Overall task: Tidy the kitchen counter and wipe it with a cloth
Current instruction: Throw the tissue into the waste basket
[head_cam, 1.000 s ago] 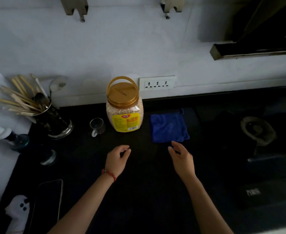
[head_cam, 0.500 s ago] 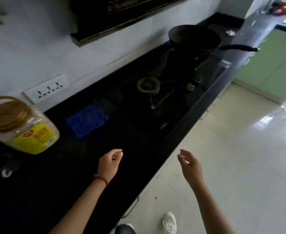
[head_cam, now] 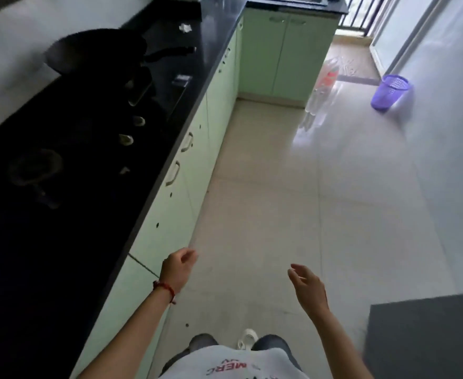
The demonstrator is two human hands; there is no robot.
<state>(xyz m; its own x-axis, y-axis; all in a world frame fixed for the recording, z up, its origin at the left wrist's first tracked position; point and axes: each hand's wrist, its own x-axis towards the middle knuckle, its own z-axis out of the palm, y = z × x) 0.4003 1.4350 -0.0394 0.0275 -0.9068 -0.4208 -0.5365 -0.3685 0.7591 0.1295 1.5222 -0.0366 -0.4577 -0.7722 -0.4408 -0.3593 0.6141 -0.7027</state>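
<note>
The black kitchen counter (head_cam: pixel 211 45) runs along the left side and away from me. A dark pan (head_cam: pixel 93 50) with a long handle stands on the gas stove (head_cam: pixel 60 149). A crumpled white scrap (head_cam: pixel 185 27) lies on the counter beyond the pan. My left hand (head_cam: pixel 177 270), with a red thread at the wrist, hangs beside the counter's front edge, fingers loosely curled and holding nothing. My right hand (head_cam: pixel 307 288) is out over the floor, fingers apart and empty. No cloth is in view.
Pale green cabinets (head_cam: pixel 197 160) stand under the counter and across the far end. A purple basket (head_cam: pixel 389 91) sits on the tiled floor at the right wall. Clear plastic bottles (head_cam: pixel 323 86) stand near the far cabinet. A dark grey mat (head_cam: pixel 427 337) lies at lower right.
My view has swung right, away from the jar, blue cloth and wall socket, to look down the kitchen. Both hands have left the counter and are now over the floor, still empty.
</note>
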